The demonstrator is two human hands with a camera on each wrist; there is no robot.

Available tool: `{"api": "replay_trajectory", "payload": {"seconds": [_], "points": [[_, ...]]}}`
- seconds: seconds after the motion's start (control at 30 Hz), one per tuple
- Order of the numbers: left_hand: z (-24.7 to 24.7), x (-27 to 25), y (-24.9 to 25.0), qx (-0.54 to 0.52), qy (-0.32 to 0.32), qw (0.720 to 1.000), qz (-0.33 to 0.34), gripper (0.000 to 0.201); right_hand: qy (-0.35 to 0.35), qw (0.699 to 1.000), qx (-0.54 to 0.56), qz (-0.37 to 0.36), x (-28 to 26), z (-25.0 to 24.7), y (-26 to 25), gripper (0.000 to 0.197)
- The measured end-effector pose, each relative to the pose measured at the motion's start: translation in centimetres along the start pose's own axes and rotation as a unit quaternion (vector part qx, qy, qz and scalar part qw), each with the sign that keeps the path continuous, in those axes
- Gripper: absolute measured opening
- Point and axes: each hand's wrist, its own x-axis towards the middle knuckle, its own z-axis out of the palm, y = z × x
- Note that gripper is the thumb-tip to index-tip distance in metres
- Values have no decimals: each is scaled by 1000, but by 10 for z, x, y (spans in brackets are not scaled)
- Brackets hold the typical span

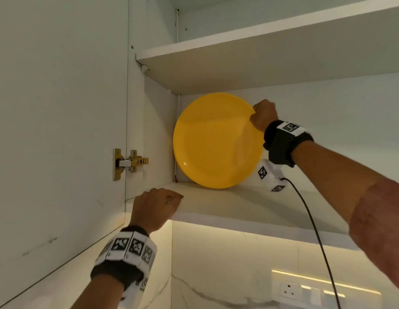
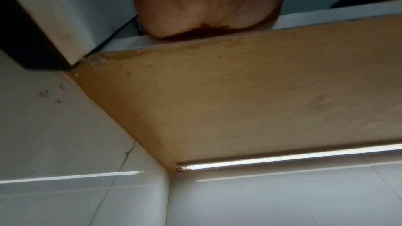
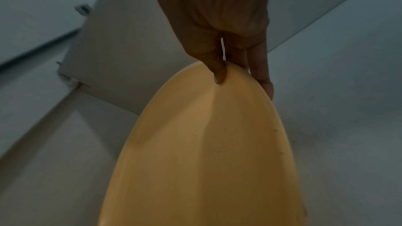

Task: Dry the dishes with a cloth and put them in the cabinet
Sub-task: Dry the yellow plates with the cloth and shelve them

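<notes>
A round yellow plate stands on edge on the lower cabinet shelf, in its back left corner. My right hand pinches the plate's upper right rim; in the right wrist view the thumb lies on the plate face and the fingers go behind the rim. My left hand rests on the shelf's front edge near the left end, fingers bent over it. In the left wrist view only the palm shows against the shelf edge. No cloth is in view.
The open cabinet door with its brass hinge stands at the left. An upper shelf is above the plate. A lit strip runs under the cabinet, above a marble wall with a socket. A black cable hangs from my right wrist.
</notes>
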Motion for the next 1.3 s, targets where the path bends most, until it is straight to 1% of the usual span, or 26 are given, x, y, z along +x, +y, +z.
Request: {"api": "replay_trajectory", "payload": {"seconds": [0.03, 0.1, 0.13, 0.23, 0.3, 0.33, 0.4, 0.47, 0.5, 0.6, 0.77, 0.97, 1.07, 1.17, 1.3], "points": [[2, -1, -1, -4, 13, 1000, 3, 58, 0, 1000, 9, 1, 7, 10, 2, 18], [4, 0, -5, -15, 38, 999, 8, 69, -1, 1000, 9, 8, 19, 30, 5, 20], [5, 0, -6, -14, 50, 999, 11, 73, -4, 1000, 5, 6, 24, 38, 6, 18], [8, 1, -8, -11, 66, 998, 14, 78, -2, 1000, -14, 18, 37, 57, 7, 15], [9, 0, -9, -25, 70, 997, 16, 74, 1, 999, -25, 34, 45, 66, 13, 32], [10, 1, -9, -34, 76, 996, 20, 71, 3, 999, -32, 36, 46, 69, 14, 31], [10, 1, -8, -41, 83, 995, 29, 74, 6, 998, -47, 36, 48, 73, 18, 12], [9, 1, -8, -44, 83, 995, 30, 76, 11, 997, -71, 27, 48, 74, 22, 29], [10, 1, -8, -48, 82, 995, 30, 76, 18, 997, -76, 19, 49, 75, 24, 31], [9, 0, -8, -57, 85, 994, 36, 74, 46, 995, -88, -3, 48, 76, 27, 31], [10, 0, -8, -74, 86, 993, 38, 71, 71, 985, -152, -38, 43, 79, 28, 33], [11, 0, -10, -67, 96, 992, 37, 66, 64, 979, -185, -55, 40, 84, 28, 26], [12, 1, -11, -67, 101, 992, 42, 63, 65, 978, -189, -53, 40, 84, 28, 28], [13, 1, -13, -60, 100, 992, 41, 64, 66, 977, -197, -56, 39, 84, 26, 25], [12, 0, -12, -61, 108, 991, 45, 63, 57, 975, -209, -50, 34, 80, 23, 29]]}}
